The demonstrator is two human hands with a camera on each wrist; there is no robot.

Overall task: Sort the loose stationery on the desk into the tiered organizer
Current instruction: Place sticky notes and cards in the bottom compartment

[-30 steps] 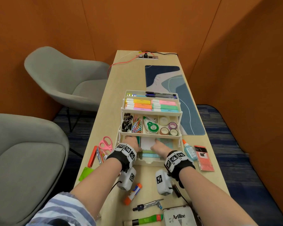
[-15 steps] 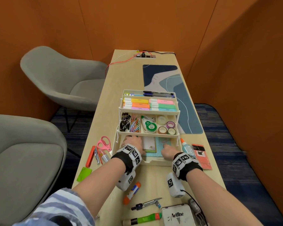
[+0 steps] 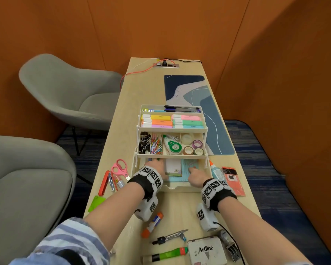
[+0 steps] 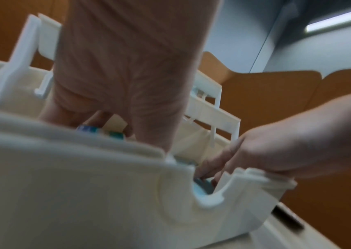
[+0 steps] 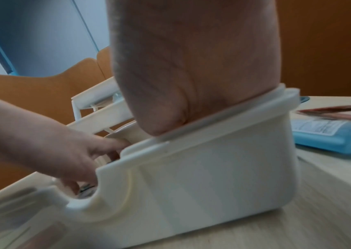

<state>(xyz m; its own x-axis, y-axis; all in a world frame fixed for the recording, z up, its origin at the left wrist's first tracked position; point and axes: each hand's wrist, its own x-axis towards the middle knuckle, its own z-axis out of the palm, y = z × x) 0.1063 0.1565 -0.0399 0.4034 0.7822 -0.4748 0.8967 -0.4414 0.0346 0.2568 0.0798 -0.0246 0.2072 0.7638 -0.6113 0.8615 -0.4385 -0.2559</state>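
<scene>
The white three-tier organizer (image 3: 172,129) stands mid-desk with highlighters, clips and tapes in its upper tiers. Both hands are in its bottom tier. My left hand (image 3: 155,167) reaches down into the left end (image 4: 117,84), by small blue and green items. Its fingertips are hidden behind the front wall (image 4: 85,185), and I see nothing gripped. A white notepad (image 3: 173,166) lies between the hands on a teal pad (image 3: 185,165). My right hand (image 3: 194,175) presses straight fingers (image 4: 213,168) onto the teal pad near the wall's notch.
Loose on the desk are pink scissors (image 3: 120,168), a red cutter (image 3: 104,182), a green tag (image 3: 96,203), a glue stick (image 3: 152,224), a compass (image 3: 169,237), a green marker (image 3: 166,254), an Artline tin (image 3: 206,251), a blue glue bottle (image 3: 216,171) and a red packet (image 3: 233,180). Two grey chairs stand on the left.
My right hand has slid from the middle of the bottom tier to its right side, uncovering the white notepad. The left hand stays at the left end.
</scene>
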